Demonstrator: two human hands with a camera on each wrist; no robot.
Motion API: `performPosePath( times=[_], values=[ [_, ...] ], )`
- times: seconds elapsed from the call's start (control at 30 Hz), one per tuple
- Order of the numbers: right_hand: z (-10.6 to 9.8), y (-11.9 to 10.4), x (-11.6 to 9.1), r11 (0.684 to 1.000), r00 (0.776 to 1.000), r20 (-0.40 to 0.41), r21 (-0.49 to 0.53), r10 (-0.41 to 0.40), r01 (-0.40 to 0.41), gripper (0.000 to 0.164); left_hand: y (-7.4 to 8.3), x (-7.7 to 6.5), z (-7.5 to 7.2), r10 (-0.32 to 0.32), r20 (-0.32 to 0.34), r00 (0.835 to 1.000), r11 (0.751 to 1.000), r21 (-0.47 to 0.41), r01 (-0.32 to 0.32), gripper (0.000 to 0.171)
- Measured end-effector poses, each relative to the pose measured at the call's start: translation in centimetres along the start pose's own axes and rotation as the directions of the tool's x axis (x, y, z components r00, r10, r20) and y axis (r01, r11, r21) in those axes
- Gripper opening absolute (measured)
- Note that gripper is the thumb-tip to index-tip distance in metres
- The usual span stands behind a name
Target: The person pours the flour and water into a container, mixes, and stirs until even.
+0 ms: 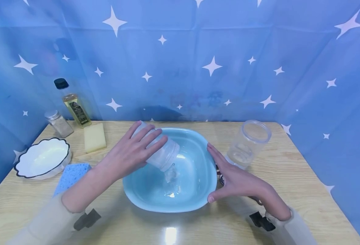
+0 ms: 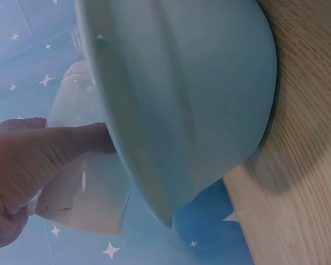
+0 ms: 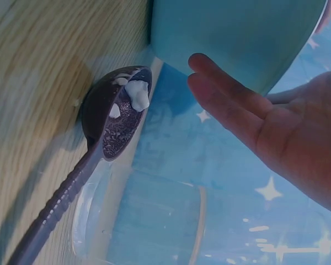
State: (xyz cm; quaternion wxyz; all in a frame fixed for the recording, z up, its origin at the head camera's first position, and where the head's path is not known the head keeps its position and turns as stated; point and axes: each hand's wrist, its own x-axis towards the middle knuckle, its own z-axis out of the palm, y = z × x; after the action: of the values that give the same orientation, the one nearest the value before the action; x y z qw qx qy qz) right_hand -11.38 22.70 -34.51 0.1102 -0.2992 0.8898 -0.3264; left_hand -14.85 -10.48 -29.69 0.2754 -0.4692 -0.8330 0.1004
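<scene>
My left hand grips a clear plastic jar over the left side of a light blue basin. The jar is tipped with its mouth down toward the middle, and clear liquid runs from it into the basin. In the left wrist view, the thumb lies across the jar beside the basin's rim. At the basin's right rim rests my right hand, thumb and fingers spread. Below that hand a dark ladle with white lumps in its bowl lies on the table, mostly hidden in the head view.
Another clear jar stands behind my right hand. To the left are a white scalloped bowl, a blue sponge, a pale yellow sponge, a small shaker jar and an oil bottle. A starry blue curtain hangs behind.
</scene>
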Motion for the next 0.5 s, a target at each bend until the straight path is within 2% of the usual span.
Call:
performPosePath(
  times=[0.17,0.27,0.5],
  values=[
    [0.03,-0.02,0.0,1.0,1.0,0.005,0.001,0.008,-0.008,0.131,0.32,-0.07,0.2,0.01,-0.027,1.0,1.0,0.008,-0.009,0.084],
    [-0.09,0.05,-0.24,1.0,1.0,-0.004,-0.011,0.003,-0.003,0.132,0.55,0.2,0.38,0.019,-0.03,0.999,1.0,0.004,-0.019,0.082],
    [-0.12,0.08,-0.14,1.0,1.0,-0.003,0.014,-0.003,0.003,0.132,0.43,0.19,0.28,0.005,0.025,1.0,1.0,0.006,-0.005,0.095]
  ],
)
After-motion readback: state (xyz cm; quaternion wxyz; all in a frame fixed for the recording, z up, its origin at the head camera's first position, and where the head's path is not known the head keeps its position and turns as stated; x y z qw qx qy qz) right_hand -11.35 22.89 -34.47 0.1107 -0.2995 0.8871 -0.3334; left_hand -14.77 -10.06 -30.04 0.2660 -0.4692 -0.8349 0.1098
